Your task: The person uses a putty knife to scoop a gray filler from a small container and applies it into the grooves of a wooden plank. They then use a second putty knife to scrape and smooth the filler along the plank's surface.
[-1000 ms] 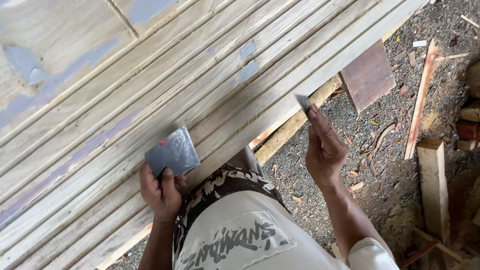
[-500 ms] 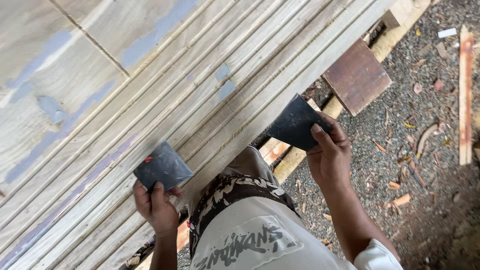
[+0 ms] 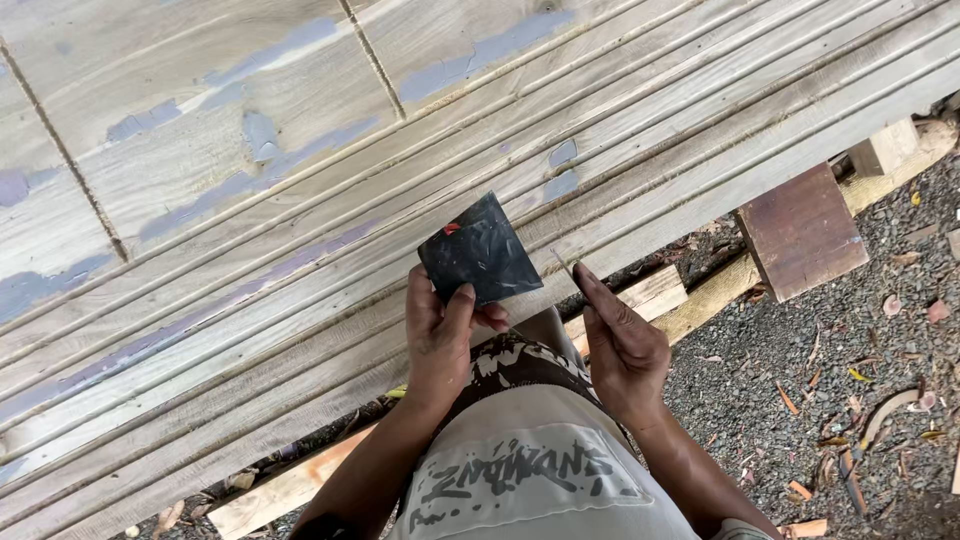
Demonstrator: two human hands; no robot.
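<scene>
Dark, thin square sheet (image 3: pixel 478 252) sits pinched by its lower corner in the left hand (image 3: pixel 440 335), tilted over the grooved wooden panel (image 3: pixel 250 230); the right hand (image 3: pixel 620 345), just right of the sheet, grips a thin blade-like piece (image 3: pixel 563 266) edge-on, pointing up toward the panel

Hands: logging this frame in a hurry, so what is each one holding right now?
Left hand: closed on a dark square plate, thumb on its face.
Right hand: closed, pinching a thin blade-like piece seen edge-on; what it is cannot be told.
</scene>
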